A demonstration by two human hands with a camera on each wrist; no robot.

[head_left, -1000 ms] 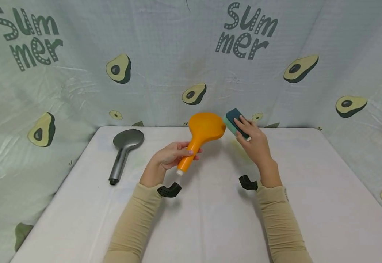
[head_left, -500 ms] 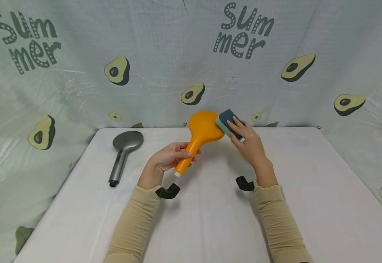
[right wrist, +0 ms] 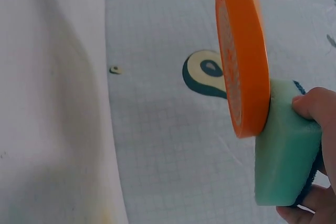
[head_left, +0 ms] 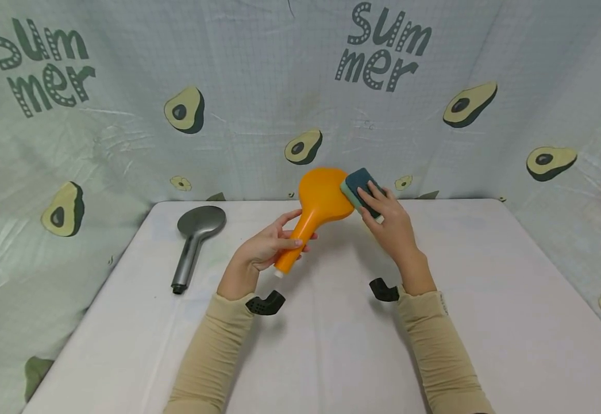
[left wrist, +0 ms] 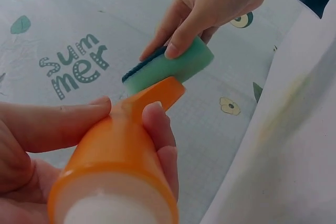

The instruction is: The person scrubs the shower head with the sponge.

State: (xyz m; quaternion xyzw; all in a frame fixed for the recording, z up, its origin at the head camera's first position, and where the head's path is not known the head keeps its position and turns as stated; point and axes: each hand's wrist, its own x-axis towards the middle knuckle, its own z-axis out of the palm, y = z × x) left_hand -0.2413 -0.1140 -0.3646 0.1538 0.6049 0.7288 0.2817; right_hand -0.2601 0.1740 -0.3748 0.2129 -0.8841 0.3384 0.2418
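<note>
Sponge (right wrist: 286, 148) pinched in right grip (head_left: 392, 223), touching orange shower head (head_left: 323, 192); left grip (head_left: 263, 247) curled round its handle (head_left: 288, 260).

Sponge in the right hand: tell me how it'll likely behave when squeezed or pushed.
The sponge will probably squash under pressure: its thick green layer looks like foam. It should be light for its size, since that foam seems to make up most of it. Its flat-sided block shape suggests it would slide or tip rather than roll.

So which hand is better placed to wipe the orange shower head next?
Likely the right hand: it grips the sponge against the orange shower head, while the left hand holds the handle.
</note>
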